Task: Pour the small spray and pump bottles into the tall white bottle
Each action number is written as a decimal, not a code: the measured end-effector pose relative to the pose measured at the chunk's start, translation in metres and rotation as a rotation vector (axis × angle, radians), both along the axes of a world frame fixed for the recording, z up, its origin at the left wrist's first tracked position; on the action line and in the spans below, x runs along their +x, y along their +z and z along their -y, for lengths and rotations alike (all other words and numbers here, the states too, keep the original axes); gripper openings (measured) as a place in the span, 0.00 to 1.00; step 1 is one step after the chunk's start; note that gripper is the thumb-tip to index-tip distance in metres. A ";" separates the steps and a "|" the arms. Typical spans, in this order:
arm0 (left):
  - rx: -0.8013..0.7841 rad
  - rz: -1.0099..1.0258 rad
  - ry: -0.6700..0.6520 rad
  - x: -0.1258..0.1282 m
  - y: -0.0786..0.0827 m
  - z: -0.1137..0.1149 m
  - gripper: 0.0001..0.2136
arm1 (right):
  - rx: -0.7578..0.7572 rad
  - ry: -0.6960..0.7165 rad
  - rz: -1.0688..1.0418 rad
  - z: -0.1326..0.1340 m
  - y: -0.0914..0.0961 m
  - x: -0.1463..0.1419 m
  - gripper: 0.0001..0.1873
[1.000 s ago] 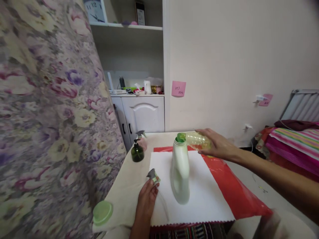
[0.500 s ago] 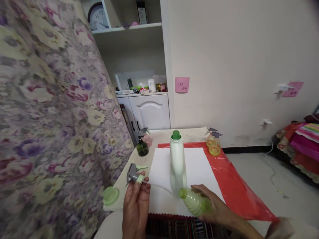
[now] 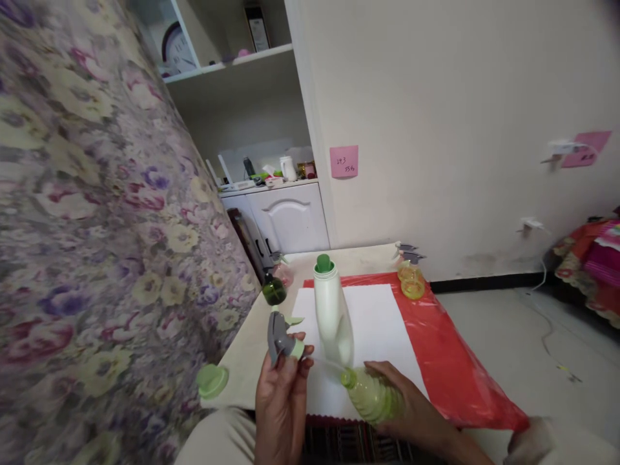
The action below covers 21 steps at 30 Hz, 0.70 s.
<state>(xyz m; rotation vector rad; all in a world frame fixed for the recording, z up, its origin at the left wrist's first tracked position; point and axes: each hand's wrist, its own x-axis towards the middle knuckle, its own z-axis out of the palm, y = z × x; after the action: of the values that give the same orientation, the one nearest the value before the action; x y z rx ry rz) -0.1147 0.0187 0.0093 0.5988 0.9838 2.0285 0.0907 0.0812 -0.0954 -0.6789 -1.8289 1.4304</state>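
My left hand (image 3: 283,394) pinches a grey and pale-green spray nozzle (image 3: 281,339) by its collar. From the collar a thin clear tube (image 3: 327,363) runs right to the mouth of a translucent green bottle (image 3: 371,394); whether its tip is inside I cannot tell. My right hand (image 3: 407,403) is wrapped around that bottle, which is tilted with its neck toward the left hand. Just behind stands a tall pale-green jug (image 3: 332,313) with its neck uncapped and something green in the opening. A light-green cap (image 3: 212,381) lies at the table's left edge.
White paper (image 3: 372,323) lies over a red plastic sheet (image 3: 455,368) on the table. A dark green pump bottle (image 3: 274,289) and a pink bottle (image 3: 283,271) stand back left, yellow spray bottles (image 3: 413,284) back right. A floral curtain (image 3: 121,258) hangs at the left.
The nozzle in my left hand has moved right, closer to the green bottle, and its tube now reaches the bottle's mouth. My right hand keeps hold of the bottle. The view has tilted slightly.
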 end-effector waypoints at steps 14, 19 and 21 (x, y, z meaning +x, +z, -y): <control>-0.181 -0.241 -0.196 0.043 -0.036 0.007 0.19 | -0.002 -0.044 -0.135 0.012 0.000 0.012 0.45; -0.191 -0.243 -0.220 0.048 -0.041 0.005 0.19 | 0.017 -0.030 -0.165 0.015 0.006 0.013 0.43; -0.194 -0.258 -0.224 0.048 -0.044 0.004 0.19 | 0.018 -0.036 -0.174 0.015 0.008 0.013 0.43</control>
<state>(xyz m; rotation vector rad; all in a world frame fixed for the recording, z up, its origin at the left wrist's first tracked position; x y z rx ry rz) -0.0664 0.0152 -0.0344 0.8398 1.1913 1.6645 0.1036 0.0659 -0.0878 -0.5578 -1.6850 1.4029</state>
